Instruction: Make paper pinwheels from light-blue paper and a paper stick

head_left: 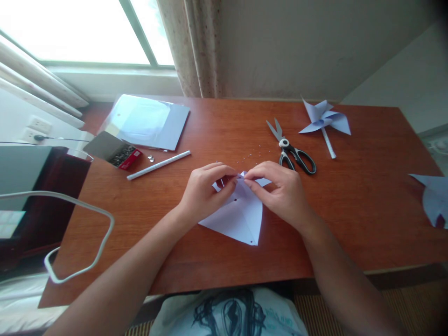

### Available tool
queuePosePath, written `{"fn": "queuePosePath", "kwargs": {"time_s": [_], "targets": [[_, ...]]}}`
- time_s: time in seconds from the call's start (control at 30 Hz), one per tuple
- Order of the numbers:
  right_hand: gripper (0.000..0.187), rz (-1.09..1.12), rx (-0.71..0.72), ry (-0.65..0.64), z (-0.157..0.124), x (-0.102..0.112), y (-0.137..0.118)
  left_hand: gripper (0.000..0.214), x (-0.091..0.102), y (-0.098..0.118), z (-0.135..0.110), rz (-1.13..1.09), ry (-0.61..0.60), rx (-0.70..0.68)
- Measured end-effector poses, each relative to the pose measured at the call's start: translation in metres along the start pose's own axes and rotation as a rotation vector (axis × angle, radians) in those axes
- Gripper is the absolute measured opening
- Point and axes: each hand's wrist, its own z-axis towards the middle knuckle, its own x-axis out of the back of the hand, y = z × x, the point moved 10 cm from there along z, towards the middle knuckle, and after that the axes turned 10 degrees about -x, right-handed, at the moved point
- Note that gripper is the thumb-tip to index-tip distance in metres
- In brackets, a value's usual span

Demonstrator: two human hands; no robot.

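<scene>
A white sheet of paper (241, 214) lies on the wooden table in front of me, with small holes near its middle and its near corner. My left hand (212, 186) pinches the far part of this paper between thumb and fingers. From the other side, my right hand (278, 189) pinches the same far part, its fingertips almost touching the left ones. What exactly sits between the fingertips is partly hidden. Small dots of paper (250, 155) are scattered just beyond my hands.
Black-handled scissors (289, 147) lie half open beyond my right hand. A paper pinwheel (324, 119) rests at the back right, another cut paper (434, 198) at the right edge. Left are a rolled paper stick (159, 165), a small box (114, 149), and a clear folder (147, 121).
</scene>
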Motion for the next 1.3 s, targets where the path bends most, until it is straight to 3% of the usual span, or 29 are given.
{"fn": "queuePosePath", "kwargs": {"time_s": [0.83, 1.13, 1.3], "targets": [[0.009, -0.034, 0.026, 0.037, 0.001, 0.002, -0.001, 0.015, -0.007, 0.012, 0.001, -0.085, -0.056, -0.078], [0.007, -0.023, 0.039, 0.021, 0.0, -0.001, -0.004, 0.011, -0.005, 0.005, -0.001, 0.004, -0.008, -0.057], [0.006, 0.015, 0.004, 0.097, 0.001, 0.012, -0.003, 0.01, 0.003, 0.0, 0.0, 0.089, 0.044, 0.003]]}}
